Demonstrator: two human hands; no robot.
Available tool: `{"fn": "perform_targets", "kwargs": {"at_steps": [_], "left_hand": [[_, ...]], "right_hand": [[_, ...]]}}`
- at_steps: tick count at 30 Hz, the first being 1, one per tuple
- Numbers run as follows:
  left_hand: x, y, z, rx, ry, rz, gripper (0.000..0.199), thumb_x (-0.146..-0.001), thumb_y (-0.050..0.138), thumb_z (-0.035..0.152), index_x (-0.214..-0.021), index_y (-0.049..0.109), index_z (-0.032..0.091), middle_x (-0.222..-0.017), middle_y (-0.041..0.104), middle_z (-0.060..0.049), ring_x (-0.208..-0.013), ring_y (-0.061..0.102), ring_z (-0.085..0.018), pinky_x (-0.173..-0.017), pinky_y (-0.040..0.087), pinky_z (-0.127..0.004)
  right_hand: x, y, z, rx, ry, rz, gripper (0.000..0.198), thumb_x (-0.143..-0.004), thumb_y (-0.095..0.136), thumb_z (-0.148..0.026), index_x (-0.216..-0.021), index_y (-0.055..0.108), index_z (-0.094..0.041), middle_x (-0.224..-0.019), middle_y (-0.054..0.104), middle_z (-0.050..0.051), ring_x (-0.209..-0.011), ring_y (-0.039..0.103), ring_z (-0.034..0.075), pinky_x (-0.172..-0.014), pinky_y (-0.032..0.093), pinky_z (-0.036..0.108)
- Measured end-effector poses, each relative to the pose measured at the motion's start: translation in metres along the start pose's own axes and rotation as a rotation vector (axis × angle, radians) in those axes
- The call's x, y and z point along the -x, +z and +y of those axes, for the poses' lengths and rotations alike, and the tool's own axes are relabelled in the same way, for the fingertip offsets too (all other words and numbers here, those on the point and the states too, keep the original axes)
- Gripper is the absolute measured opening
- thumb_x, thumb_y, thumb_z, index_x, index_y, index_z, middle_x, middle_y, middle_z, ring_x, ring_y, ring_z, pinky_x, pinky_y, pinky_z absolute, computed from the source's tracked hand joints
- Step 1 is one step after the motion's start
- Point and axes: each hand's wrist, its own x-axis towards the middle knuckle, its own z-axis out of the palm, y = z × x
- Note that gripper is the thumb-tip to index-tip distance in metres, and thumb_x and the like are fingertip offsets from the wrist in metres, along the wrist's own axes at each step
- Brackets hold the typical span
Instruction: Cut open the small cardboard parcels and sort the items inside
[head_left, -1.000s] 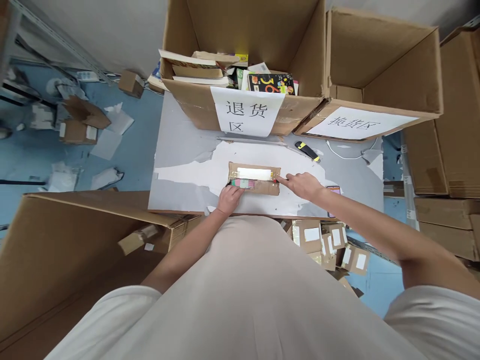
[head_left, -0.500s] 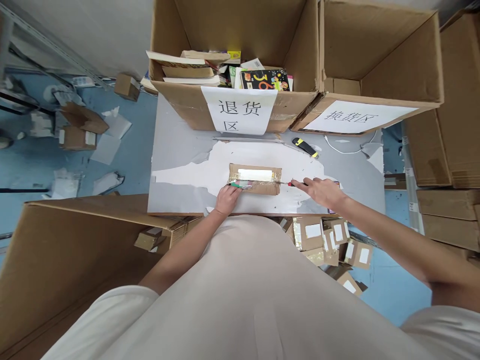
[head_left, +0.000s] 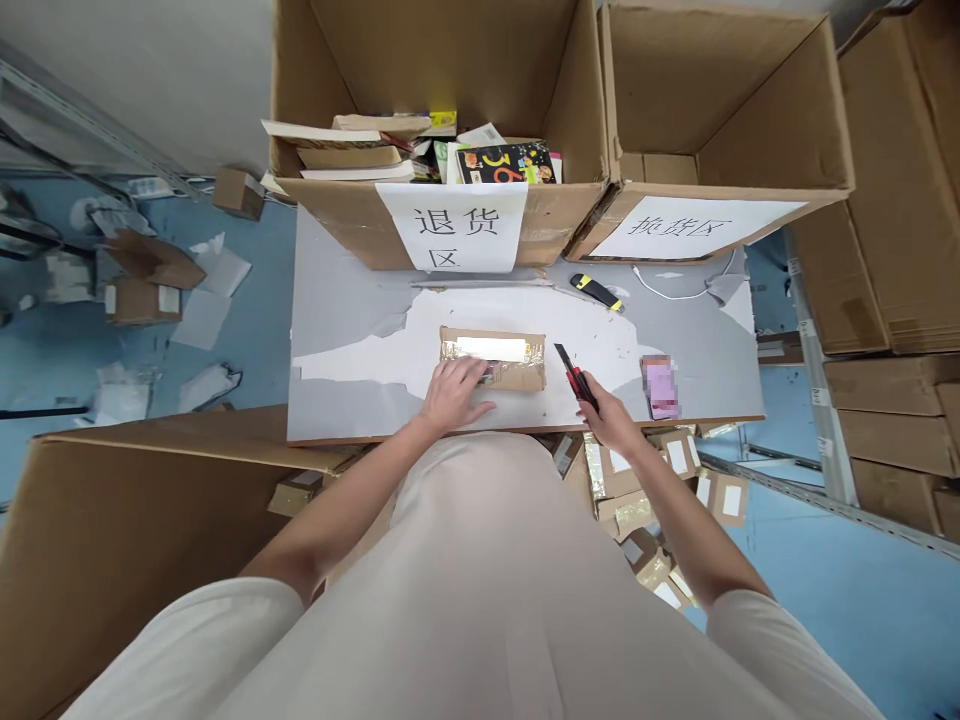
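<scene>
A small taped cardboard box with a white label lies flat on the table in front of me. My left hand rests over its near left part, fingers laid out and thumb apart, and hides that corner. Just right of the box, my right hand is closed around a red and black utility knife. Its dark blade points up and to the left, apart from the box. Through the box's opened top, something dark shows by my left fingertips, too little to name.
A yellow and black cutter lies behind, near a white cable. A phone lies at the right. Two large cartons stand at the back, the left one holding books. Another big carton stands at my left.
My right hand has drawn the knife away from the box's right end, toward me, and the blade has turned upward. My left hand has spread flatter over the box. The phone is now uncovered.
</scene>
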Motion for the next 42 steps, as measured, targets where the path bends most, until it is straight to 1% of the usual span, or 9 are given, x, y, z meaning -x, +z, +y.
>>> {"fn": "perform_targets", "kwargs": {"at_steps": [3,5,7,10,13,19,26,37,42], "left_hand": [[-0.042,-0.006,0.002,-0.064,-0.033,-0.129,0.121,-0.052,0.074,0.071,-0.147,0.027,0.013,-0.150,0.029,-0.023,-0.140,0.018,-0.045,-0.110,0.016,-0.056],[-0.063,-0.003,0.004,-0.115,-0.033,-0.236,0.132,-0.045,0.076,0.071,-0.149,0.021,0.012,-0.153,0.023,-0.024,-0.140,0.012,-0.046,-0.111,0.007,-0.058],[-0.073,0.003,0.007,-0.136,-0.048,-0.275,0.130,-0.046,0.076,0.069,-0.150,0.021,0.012,-0.149,0.029,-0.024,-0.137,0.021,-0.045,-0.111,0.004,-0.059],[-0.073,0.010,0.013,-0.121,-0.110,-0.216,0.125,-0.049,0.075,0.066,-0.149,0.023,0.011,-0.139,0.041,-0.024,-0.126,0.036,-0.042,-0.111,0.008,-0.058],[-0.069,0.011,0.020,-0.104,-0.194,-0.175,0.122,-0.052,0.072,0.067,-0.148,0.023,0.009,-0.135,0.043,-0.024,-0.122,0.039,-0.041,-0.109,0.012,-0.059],[-0.072,0.006,0.027,-0.102,-0.277,-0.216,0.118,-0.056,0.069,0.066,-0.149,0.020,0.013,-0.137,0.041,-0.021,-0.125,0.035,-0.039,-0.110,0.011,-0.053],[-0.071,0.006,0.027,-0.089,-0.290,-0.229,0.122,-0.054,0.071,0.065,-0.150,0.016,0.013,-0.136,0.041,-0.020,-0.124,0.035,-0.038,-0.109,0.012,-0.052],[-0.073,0.005,0.028,-0.126,-0.303,-0.301,0.129,-0.054,0.073,0.065,-0.152,0.006,0.014,-0.141,0.036,-0.020,-0.127,0.031,-0.040,-0.110,0.009,-0.052],[-0.074,0.007,0.029,-0.149,-0.317,-0.303,0.132,-0.053,0.073,0.067,-0.152,0.004,0.015,-0.139,0.037,-0.020,-0.127,0.031,-0.039,-0.110,0.009,-0.053]], "right_hand": [[-0.005,0.016,-0.013,-0.083,0.036,-0.004,0.066,-0.094,0.029,-0.028,-0.153,0.001,-0.021,-0.117,0.063,0.009,-0.073,0.067,0.018,-0.068,0.056,0.034],[-0.007,0.018,-0.021,-0.032,0.016,0.020,0.065,-0.094,0.028,-0.027,-0.153,0.002,-0.021,-0.115,0.064,0.010,-0.077,0.067,0.019,-0.070,0.055,0.035],[-0.009,0.016,-0.028,0.063,-0.022,0.066,0.062,-0.094,0.028,-0.025,-0.153,0.009,-0.019,-0.118,0.063,0.012,-0.092,0.065,0.022,-0.077,0.053,0.037],[-0.009,0.012,-0.037,0.215,-0.005,0.093,0.059,-0.094,0.027,-0.023,-0.152,0.016,-0.016,-0.118,0.061,0.015,-0.104,0.060,0.026,-0.082,0.050,0.037],[-0.009,0.009,-0.050,0.392,0.088,0.075,0.059,-0.096,0.026,-0.022,-0.153,0.012,-0.020,-0.110,0.062,0.014,-0.094,0.063,0.026,-0.077,0.050,0.036],[-0.019,0.011,-0.085,0.678,0.284,-0.010,0.075,-0.092,0.034,-0.013,-0.153,-0.007,-0.027,-0.096,0.065,0.012,-0.080,0.068,0.023,-0.072,0.049,0.032],[-0.025,0.015,-0.097,0.703,0.314,-0.046,0.073,-0.091,0.035,-0.010,-0.154,0.001,-0.024,-0.092,0.068,0.014,-0.083,0.068,0.023,-0.071,0.051,0.032],[-0.028,0.010,-0.117,0.675,0.304,-0.109,0.085,-0.088,0.040,-0.004,-0.151,-0.014,-0.017,-0.101,0.067,0.018,-0.095,0.067,0.024,-0.078,0.051,0.032],[-0.022,0.014,-0.118,0.672,0.319,-0.122,0.080,-0.086,0.037,-0.001,-0.154,-0.002,-0.019,-0.103,0.067,0.019,-0.096,0.067,0.025,-0.077,0.052,0.034]]}}
